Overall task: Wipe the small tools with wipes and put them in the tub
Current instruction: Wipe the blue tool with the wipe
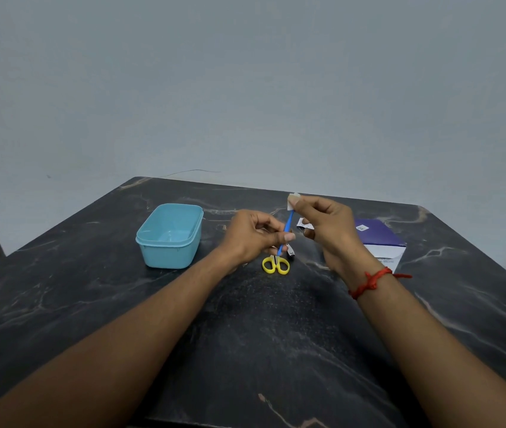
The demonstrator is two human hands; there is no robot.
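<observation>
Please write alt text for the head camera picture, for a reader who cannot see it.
Over a dark marble table, the left hand holds a thin blue tool while the right hand pinches a small white wipe at its upper end. An open blue tub stands to the left; yellow-handled scissors lie near the hands.

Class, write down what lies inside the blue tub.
Nothing shows inside the blue tub: its bare floor and far walls are visible. The near wall hides a strip of the floor closest to the camera.

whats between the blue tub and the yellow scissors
In the head view, only the left hand, gripping the blue tool, crosses that stretch; otherwise bare table.
</observation>
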